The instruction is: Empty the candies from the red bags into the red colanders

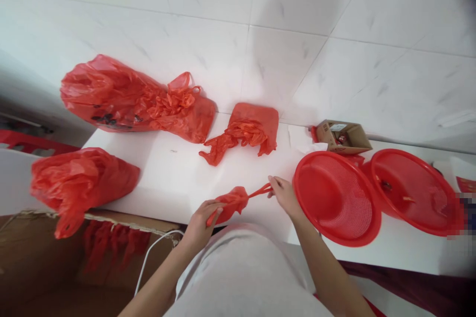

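At the front edge of the white table [163, 163], a small crumpled red plastic bag [234, 201] is stretched between my two hands. My left hand [204, 220] is closed round its left end. My right hand [283, 193] pinches a thin twisted end of the same bag and draws it taut to the right. Farther back, by the wall, lies another red plastic bag [256, 124], its loose handles spread to the left. Whether the bag in my hands has anything inside I cannot tell.
To the right stand a red plastic basket [334, 188] and a second red basket [405, 183] with small items. Behind them is a small cardboard box [345, 138]. Filled red bags [111, 94] and another bulky bag [82, 178] lie left. Below is a large cardboard carton [40, 257].
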Demonstrator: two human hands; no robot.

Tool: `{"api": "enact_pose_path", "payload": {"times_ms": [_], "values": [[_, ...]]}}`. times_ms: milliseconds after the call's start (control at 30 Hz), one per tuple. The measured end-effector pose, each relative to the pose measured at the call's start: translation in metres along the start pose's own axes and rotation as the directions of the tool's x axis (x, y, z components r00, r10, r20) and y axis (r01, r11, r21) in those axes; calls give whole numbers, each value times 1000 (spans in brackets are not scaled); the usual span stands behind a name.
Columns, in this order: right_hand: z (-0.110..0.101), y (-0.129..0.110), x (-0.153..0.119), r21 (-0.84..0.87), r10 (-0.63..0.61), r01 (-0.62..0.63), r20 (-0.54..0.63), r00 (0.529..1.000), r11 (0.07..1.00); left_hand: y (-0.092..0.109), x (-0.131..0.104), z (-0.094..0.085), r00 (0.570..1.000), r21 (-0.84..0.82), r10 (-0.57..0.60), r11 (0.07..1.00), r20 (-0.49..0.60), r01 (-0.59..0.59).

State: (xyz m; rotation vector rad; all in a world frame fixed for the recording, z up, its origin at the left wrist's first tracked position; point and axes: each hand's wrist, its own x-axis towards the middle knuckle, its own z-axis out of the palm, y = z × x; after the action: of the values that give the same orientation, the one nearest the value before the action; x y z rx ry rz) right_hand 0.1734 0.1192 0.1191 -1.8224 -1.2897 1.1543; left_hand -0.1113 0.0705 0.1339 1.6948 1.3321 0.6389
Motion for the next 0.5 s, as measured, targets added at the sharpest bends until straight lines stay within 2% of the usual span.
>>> {"api": "enact_pose_path", "payload": {"times_ms": [133,233,367,500], "values": [[-1,32,26,-43,87,-94,-141,986,995,-6,-19,-3,991,-54,-131,990,12,132],[6,45,29,-11,115,-118,-168,979,993,-6,-16,6,981,-145,-193,971,-18,188],[12,55,22,77,143,-135,-113,983,988,-14,4,22,992,-185,-125,975,-5,122],[22,65,9,75,126,-125,-12,992,989,-34,15,38,994,-106,-96,989,50,101]]}}
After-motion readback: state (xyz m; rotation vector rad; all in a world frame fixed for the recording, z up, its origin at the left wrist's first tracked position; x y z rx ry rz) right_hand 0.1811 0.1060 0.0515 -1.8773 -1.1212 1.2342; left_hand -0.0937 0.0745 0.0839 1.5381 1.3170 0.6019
